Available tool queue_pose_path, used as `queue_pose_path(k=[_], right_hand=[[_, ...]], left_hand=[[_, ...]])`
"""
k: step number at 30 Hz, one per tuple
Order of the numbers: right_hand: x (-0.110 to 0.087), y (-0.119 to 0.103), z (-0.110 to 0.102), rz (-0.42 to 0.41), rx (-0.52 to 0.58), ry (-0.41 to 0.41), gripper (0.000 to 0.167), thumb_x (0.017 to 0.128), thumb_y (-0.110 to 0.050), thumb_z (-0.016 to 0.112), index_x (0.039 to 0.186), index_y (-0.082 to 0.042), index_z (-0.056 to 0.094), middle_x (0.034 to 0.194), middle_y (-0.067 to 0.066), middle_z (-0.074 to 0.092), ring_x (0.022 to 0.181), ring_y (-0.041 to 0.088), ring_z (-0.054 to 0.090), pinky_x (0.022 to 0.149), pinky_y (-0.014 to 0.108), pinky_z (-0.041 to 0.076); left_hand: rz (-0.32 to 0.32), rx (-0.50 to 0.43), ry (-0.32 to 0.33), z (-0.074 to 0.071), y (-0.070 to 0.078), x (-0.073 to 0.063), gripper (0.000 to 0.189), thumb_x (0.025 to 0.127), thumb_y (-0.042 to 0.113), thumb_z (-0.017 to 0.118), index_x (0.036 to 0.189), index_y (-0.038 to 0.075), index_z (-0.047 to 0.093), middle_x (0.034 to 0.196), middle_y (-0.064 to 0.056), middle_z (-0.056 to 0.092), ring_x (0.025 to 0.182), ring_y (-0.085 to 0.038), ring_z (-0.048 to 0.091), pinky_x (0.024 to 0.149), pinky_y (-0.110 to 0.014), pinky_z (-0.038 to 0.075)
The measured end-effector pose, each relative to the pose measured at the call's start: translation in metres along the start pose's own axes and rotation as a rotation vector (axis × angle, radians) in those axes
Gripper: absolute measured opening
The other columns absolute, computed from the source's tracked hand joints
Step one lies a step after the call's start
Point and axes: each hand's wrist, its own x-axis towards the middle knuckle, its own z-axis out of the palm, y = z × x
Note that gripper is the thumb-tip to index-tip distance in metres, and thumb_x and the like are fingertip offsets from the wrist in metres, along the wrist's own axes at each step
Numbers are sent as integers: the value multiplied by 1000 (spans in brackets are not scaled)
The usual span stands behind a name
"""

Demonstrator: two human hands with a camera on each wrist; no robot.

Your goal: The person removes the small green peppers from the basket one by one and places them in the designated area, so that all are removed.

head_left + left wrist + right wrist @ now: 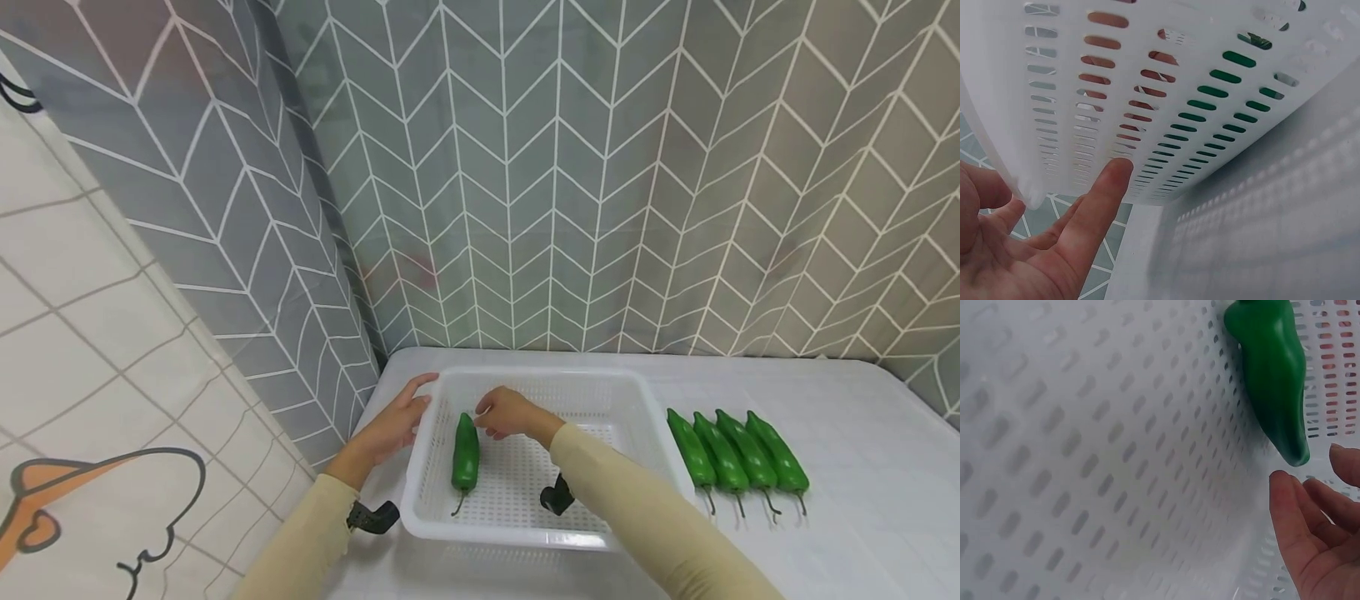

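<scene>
A green chili pepper [466, 454] lies lengthwise inside a white perforated plastic basket [540, 536], near its left wall, its stem toward the front. Just beyond the pepper's tip is my right hand [508, 412], thumb and fingers parted with nothing between them. In the right wrist view a small gap separates those fingertips [1282, 481] from the pepper [1275, 375]. Outside the basket, my left hand [393, 425] lies along the left rim. One fairly straight finger of the left hand [1054, 256] touches the slotted outer wall [1166, 112] in the left wrist view.
Several more green chili peppers [738, 454] lie side by side on the white-covered table [862, 433], right of the basket. A grey chevron-patterned curtain [525, 183] stands behind the table, and a white grid-patterned cloth [97, 333] hangs on the left.
</scene>
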Motion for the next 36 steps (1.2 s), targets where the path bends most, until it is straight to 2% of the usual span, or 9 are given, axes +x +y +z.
queue_pose_path(k=[9,16,24,32,36], right_hand=[[5,1,9,15,-48,-8,26,95,-7,69,116,9,66,80,9,67,70,18,67,66,31,59],[5,-1,17,15,-45,-7,23,93,-7,72,109,9,68,75,8,66,66,17,66,62,31,59],[9,-3,21,34,-71,-8,22,93,-7,72,108,8,69,81,10,68,69,21,69,62,32,60],[9,-4,22,65,-21,-16,23,93,-3,70,111,11,68,85,13,68,70,21,70,60,30,59],[10,-2,24,72,0,-14,25,94,-4,69,114,11,67,89,14,69,76,23,71,65,33,60]], left_hand=[[10,7,-21,-2,-2,-1,48,114,24,30,160,21,16,150,-24,42,127,-35,55,90,-50,55],[2,19,-2,0,-2,-3,48,114,26,31,160,23,17,148,-22,44,126,-35,56,90,-50,55],[0,14,2,0,0,0,48,114,28,33,159,27,19,150,-19,44,127,-35,55,91,-51,55],[3,4,-7,-3,-4,2,48,114,28,33,159,26,18,150,-20,43,127,-34,55,91,-51,54],[1,4,-7,-3,-5,3,48,114,27,32,159,26,19,150,-19,43,128,-33,55,92,-50,54]])
